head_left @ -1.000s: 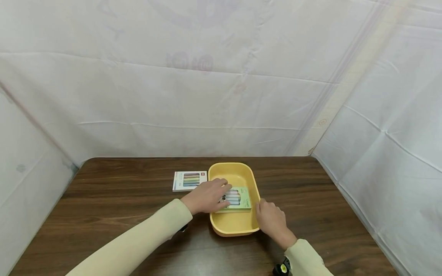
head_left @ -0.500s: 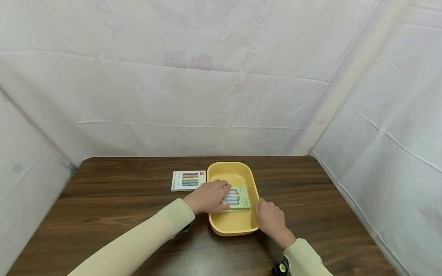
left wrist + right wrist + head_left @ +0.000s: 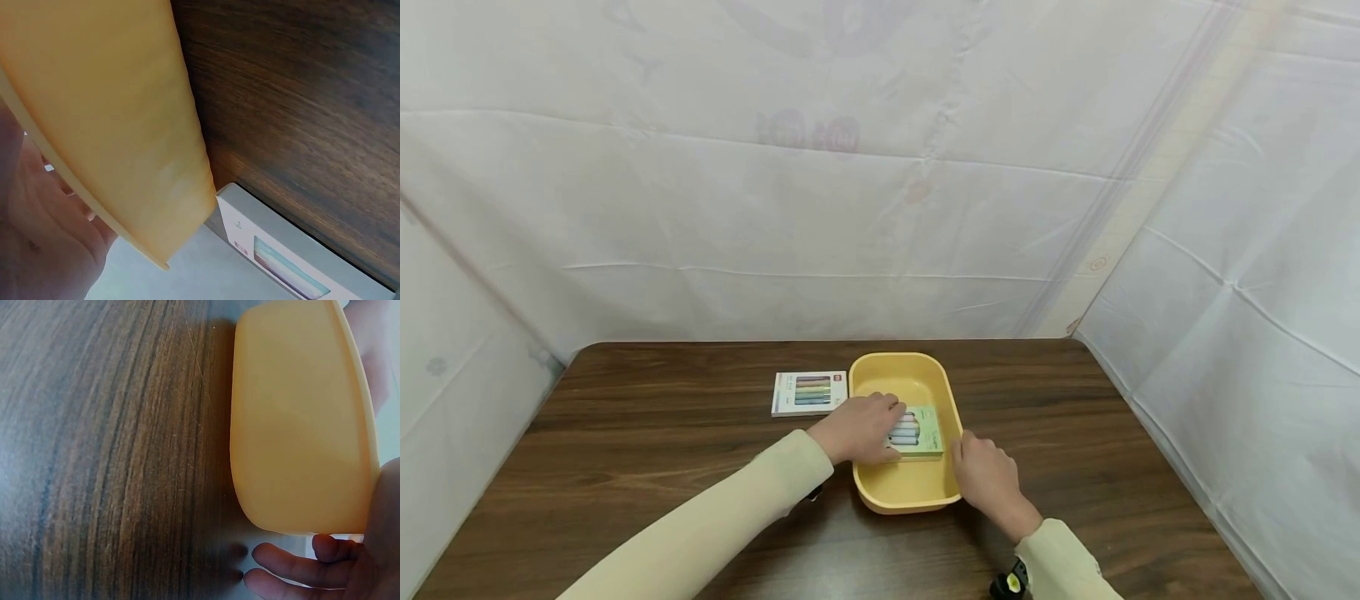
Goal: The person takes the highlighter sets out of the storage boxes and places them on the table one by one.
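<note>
A yellow plastic bin [image 3: 917, 492] stands on the table, with a green box of markers [image 3: 932, 433] lying inside it. My left hand [image 3: 861, 429] reaches over the bin's left rim and holds the box's left part, fingers toward its far edge and thumb toward the near one. From the left wrist view, the bin's wall [image 3: 112, 125] hides the box, and the palm [image 3: 50, 237] shows behind the rim. At the right rim, my right hand [image 3: 988, 475] grips the bin; in the right wrist view its fingers [image 3: 300, 565] curl beside the outer wall [image 3: 300, 425].
Left of the bin, close to its far left side, a white box of colored pens [image 3: 786, 393] lies flat on the dark wooden table [image 3: 662, 417]. White cloth sheets [image 3: 737, 225] hang behind the table and along both sides.
My left hand has shifted slightly right and toward me over the marker box. The bin, the box and my right hand stay about where they were.
</note>
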A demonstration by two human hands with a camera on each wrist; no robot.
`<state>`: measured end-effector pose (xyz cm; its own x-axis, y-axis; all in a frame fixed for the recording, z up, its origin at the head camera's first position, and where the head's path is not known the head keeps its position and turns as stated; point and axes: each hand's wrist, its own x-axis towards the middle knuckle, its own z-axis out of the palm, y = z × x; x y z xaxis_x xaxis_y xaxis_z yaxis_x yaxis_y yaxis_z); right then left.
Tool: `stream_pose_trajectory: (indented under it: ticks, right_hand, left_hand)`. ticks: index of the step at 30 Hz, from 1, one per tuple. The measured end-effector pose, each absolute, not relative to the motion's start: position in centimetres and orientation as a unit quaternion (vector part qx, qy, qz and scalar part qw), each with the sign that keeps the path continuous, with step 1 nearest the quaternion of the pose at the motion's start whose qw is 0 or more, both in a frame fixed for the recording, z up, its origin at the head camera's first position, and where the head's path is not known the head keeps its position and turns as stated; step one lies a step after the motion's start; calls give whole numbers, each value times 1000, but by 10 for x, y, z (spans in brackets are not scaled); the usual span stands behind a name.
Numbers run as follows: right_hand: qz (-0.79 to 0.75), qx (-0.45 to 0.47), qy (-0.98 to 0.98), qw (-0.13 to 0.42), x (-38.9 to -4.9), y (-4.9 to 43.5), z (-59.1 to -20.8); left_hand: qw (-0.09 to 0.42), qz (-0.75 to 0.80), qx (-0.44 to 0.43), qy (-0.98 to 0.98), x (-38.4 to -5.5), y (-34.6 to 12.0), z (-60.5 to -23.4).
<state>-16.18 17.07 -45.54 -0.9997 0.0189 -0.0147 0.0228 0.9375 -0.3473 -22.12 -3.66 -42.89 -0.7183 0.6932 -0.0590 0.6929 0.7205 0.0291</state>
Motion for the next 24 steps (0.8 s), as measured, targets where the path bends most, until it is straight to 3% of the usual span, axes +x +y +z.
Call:
stream_pose_trajectory:
  ticks: [24]
  right_hand:
    - [-169,14,986,8,-162,169,-456]
  left_hand:
    - [51,-11,369,928,-218,-32,-427]
